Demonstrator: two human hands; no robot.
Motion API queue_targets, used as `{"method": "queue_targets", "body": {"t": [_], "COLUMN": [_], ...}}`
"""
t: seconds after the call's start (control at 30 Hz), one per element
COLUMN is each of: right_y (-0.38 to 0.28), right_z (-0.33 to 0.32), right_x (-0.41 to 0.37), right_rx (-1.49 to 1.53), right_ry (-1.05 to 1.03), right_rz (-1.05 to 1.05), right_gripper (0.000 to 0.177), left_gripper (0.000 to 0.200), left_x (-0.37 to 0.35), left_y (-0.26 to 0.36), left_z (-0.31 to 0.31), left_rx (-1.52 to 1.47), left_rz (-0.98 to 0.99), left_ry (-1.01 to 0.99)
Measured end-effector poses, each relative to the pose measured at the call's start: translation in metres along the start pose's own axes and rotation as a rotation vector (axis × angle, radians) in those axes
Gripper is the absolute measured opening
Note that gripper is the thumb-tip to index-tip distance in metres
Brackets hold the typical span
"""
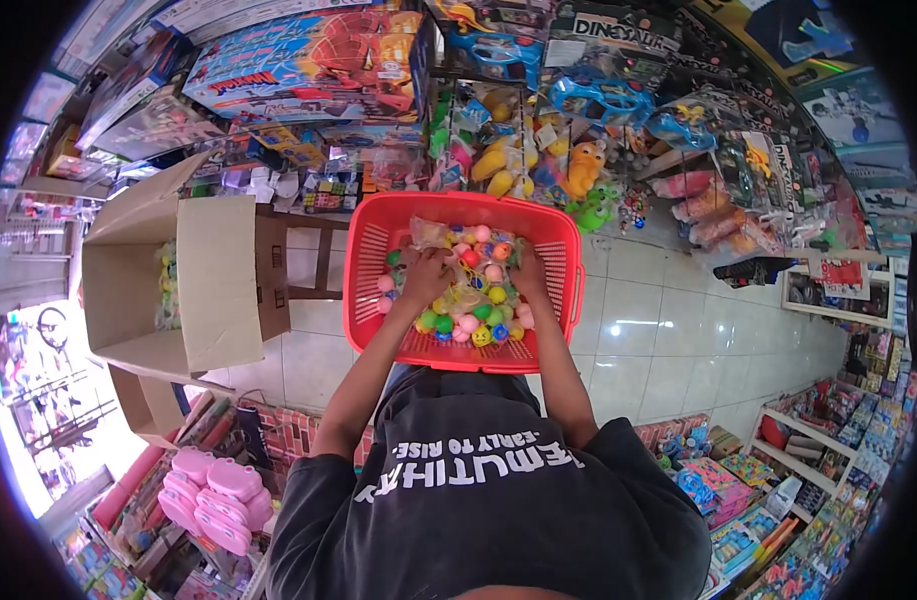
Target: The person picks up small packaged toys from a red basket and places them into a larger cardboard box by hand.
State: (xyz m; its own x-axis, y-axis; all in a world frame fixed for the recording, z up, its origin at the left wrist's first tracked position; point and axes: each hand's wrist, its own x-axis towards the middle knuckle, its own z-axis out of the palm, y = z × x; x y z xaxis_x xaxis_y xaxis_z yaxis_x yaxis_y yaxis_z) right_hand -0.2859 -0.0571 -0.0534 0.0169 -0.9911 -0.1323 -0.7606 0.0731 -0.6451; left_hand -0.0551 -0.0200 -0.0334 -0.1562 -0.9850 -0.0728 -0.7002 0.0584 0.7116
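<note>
An open box sits at the frame's left. Centre, a red basket holds colourful toys. The left hand dips among them, fingers bent; the right hand reaches into their right side. Either's grip: cannot tell.

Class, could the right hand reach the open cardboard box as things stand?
Probably not: the right hand is in the red basket, while the open cardboard box stands beyond its left side, with the left hand between.
</note>
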Motion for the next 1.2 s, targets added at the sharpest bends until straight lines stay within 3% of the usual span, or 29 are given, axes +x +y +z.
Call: {"method": "queue_targets", "body": {"t": [0.17, 0.27, 0.37, 0.43, 0.77, 0.97, 1.2], "right_y": [0.004, -0.009, 0.003, 0.007, 0.013, 0.012, 0.005], "right_z": [-0.006, -0.012, 0.002, 0.007, 0.011, 0.012, 0.006], "right_x": [-0.001, -0.002, -0.002, -0.003, -0.003, -0.004, -0.007], "right_rx": [0.01, -0.051, -0.019, 0.018, 0.122, 0.351, 0.357], "right_ry": [-0.124, -0.138, -0.04, -0.047, -0.175, -0.096, -0.089], "right_rz": [0.077, 0.1, 0.11, 0.119, 0.051, 0.009, 0.014], "right_gripper": [0.045, 0.043, 0.043, 0.044, 0.032, 0.025, 0.019], "left_gripper": [0.031, 0.028, 0.027, 0.03, 0.039, 0.045, 0.057], "left_x": [0.012, 0.016, 0.017, 0.014, 0.01, 0.012, 0.015], "left_y": [0.018, 0.015, 0.006, 0.005, 0.005, -0.001, 0.012], "left_z": [0.007, 0.021, 0.034, 0.041, 0.035, 0.035, 0.021], "left_rx": [-0.016, 0.087, 0.019, 0.034, -0.056, -0.087, -0.079], "left_rz": [-0.023, 0.087, 0.181, 0.031, 0.032, 0.064, 0.065], "left_ry": [-0.059, -0.007, -0.169, -0.129, -0.168, -0.184, -0.146]}}
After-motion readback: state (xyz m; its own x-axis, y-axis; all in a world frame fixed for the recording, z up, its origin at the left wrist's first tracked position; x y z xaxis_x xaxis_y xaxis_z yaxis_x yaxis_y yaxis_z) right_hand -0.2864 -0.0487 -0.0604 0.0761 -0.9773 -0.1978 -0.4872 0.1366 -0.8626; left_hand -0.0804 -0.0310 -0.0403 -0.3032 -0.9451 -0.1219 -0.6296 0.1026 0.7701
